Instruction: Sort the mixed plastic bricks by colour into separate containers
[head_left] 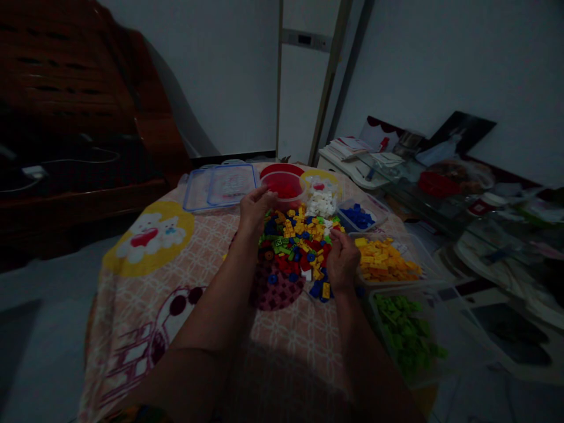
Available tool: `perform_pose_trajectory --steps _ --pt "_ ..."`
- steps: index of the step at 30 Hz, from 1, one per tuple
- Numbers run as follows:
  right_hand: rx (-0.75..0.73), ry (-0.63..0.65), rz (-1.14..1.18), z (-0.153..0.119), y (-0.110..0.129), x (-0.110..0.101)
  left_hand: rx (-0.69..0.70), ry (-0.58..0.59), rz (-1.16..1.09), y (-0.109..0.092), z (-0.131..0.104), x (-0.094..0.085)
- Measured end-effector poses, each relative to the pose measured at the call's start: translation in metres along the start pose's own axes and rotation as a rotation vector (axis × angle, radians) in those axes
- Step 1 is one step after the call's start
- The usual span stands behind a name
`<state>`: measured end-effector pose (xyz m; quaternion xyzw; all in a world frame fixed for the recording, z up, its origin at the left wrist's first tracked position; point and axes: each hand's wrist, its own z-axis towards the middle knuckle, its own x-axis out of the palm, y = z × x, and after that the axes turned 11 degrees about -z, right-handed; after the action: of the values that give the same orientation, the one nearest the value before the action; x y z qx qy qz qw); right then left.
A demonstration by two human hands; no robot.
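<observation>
A mixed pile of toy building bricks (291,232) in yellow, green, red, blue and white lies mid-table. My left hand (256,210) is over its far left edge, beside a round clear tub (282,200) with red bricks in it. Its fingers are drawn together in a pinch; what they hold, if anything, is too dark to see. At the pile's right side, my right hand (343,258) is closed, thumb and fingertips together near some white pieces. I cannot make out anything between them. Loose white bricks (321,204) are heaped behind the pile.
On the right stand clear boxes of blue bricks (358,217), yellow bricks (388,261) and green bricks (405,332). Blue-rimmed lids (220,187) lie at the back left on the patterned tablecloth (282,352). A cluttered glass side table (405,176) stands beyond, right.
</observation>
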<state>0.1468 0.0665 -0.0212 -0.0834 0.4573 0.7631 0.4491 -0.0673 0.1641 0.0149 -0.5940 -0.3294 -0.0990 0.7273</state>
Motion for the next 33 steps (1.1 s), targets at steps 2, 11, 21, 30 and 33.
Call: perform_pose_trajectory --steps 2,11,21,30,33 --pt "0.011 -0.004 -0.003 0.0 -0.002 0.0 0.003 0.026 0.018 -0.001 -0.001 0.002" --pt "-0.028 0.016 -0.162 0.001 -0.006 0.003 -0.06 0.176 0.058 -0.004 -0.013 0.01" --pt "-0.127 0.165 -0.354 -0.005 0.003 -0.004 -0.156 0.366 0.175 -0.002 -0.023 0.015" --pt "0.087 0.092 0.111 0.001 0.0 0.004 -0.248 0.568 0.266 0.004 -0.025 0.016" --pt "0.146 0.081 0.295 0.0 0.003 0.006 -0.321 0.689 0.331 0.007 -0.028 0.019"
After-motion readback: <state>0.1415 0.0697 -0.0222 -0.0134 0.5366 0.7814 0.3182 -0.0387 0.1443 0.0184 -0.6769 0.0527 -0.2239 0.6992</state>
